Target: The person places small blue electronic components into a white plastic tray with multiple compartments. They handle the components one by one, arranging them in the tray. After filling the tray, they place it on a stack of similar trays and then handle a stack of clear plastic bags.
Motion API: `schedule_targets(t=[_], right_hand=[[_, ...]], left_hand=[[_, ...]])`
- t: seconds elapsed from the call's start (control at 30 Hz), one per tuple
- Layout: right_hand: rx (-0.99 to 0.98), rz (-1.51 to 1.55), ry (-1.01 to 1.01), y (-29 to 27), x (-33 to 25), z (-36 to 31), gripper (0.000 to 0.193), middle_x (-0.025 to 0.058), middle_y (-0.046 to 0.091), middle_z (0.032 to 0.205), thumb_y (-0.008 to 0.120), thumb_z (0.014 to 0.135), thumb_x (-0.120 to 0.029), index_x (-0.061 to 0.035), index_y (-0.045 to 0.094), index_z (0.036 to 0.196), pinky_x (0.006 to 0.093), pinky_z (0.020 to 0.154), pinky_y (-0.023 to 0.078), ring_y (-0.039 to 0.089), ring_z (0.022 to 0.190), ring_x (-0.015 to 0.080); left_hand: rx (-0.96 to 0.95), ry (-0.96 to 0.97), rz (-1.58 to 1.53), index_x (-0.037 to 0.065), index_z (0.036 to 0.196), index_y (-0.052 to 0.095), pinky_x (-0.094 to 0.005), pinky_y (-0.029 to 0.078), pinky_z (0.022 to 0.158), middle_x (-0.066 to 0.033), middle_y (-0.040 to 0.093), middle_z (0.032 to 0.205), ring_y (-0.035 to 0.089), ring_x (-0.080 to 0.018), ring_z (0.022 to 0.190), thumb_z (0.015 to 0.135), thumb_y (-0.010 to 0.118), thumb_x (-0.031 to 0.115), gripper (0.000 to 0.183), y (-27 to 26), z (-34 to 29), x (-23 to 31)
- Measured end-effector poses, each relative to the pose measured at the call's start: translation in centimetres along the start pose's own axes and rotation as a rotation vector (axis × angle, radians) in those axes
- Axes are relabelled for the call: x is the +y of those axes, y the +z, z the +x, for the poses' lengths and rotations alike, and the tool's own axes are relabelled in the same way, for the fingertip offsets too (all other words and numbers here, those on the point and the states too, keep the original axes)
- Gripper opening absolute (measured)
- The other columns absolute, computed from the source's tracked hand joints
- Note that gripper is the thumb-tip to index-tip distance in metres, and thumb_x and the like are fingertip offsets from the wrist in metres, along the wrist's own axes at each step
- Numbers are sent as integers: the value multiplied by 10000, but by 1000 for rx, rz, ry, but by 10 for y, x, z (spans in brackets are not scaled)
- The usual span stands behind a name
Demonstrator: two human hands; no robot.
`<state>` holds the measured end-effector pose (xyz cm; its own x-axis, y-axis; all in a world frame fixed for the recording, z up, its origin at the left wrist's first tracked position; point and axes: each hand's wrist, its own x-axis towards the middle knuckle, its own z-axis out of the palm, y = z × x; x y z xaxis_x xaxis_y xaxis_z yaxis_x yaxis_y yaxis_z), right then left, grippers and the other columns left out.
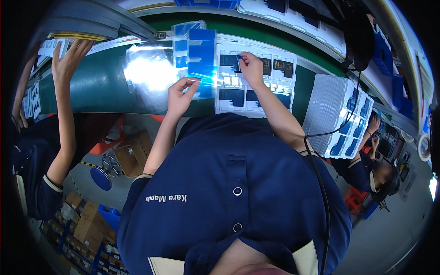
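Note:
My left hand [182,95] is closed in a pinch over the lower part of the blue film sheets [201,50]. Bright glare streaks cross its fingertips, and I cannot make out what lies between them. My right hand [252,71] reaches over a white moulded tray [238,83]. Its thumb and forefinger pinch a small dark piece [239,58] at the right edge of a flat black battery [228,60] in an upper compartment. Other flat batteries, such as one with a printed face [283,68], sit in the tray's compartments.
Clear plastic bags [149,75] with strong glare lie left of the film on the green bench [103,87]. Stacked white trays [332,114] stand at the right, a black cable [316,160] hanging past them. A co-worker's hand [68,59] is at the far left; another person [371,169] sits right.

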<state>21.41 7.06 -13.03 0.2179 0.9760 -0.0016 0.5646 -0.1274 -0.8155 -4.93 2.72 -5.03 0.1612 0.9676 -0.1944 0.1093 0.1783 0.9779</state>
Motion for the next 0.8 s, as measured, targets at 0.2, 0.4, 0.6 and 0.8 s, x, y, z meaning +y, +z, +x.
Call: schedule_targets(t=[0.2,0.4,0.6,0.8], right_hand=[[7,-19,-43,-10,-43,-18,447,131,549,1010,667,798,-138,-55,510,1208,296,749,477,588,884,240],[-504,805,201,-39,-79,-61,449,55,585,964,591,854,-22,-59,459,1281,234,754,467,573,824,108],[-506,770,258,-49,-82,-72,323,67,657,941,579,847,23,-11,553,1167,211,788,469,608,869,100],[-385,772,231,-42,-91,-80,219,109,683,896,627,846,-54,36,610,1044,213,745,477,635,839,117]], left_hand=[[-31,-26,-181,-34,935,649,-226,451,740,-64,666,908,584,-91,814,886,583,97,155,9,1,19],[-123,-110,-164,6,1021,626,-228,474,744,-78,654,951,603,-108,851,869,588,48,162,21,1,10],[-258,-43,-137,50,1258,462,-206,452,692,-40,570,1020,526,-54,738,798,626,-39,496,32,-9,35],[-334,-5,-128,54,1273,413,-202,427,694,-19,544,916,516,-47,741,787,604,-73,537,27,-17,33]])
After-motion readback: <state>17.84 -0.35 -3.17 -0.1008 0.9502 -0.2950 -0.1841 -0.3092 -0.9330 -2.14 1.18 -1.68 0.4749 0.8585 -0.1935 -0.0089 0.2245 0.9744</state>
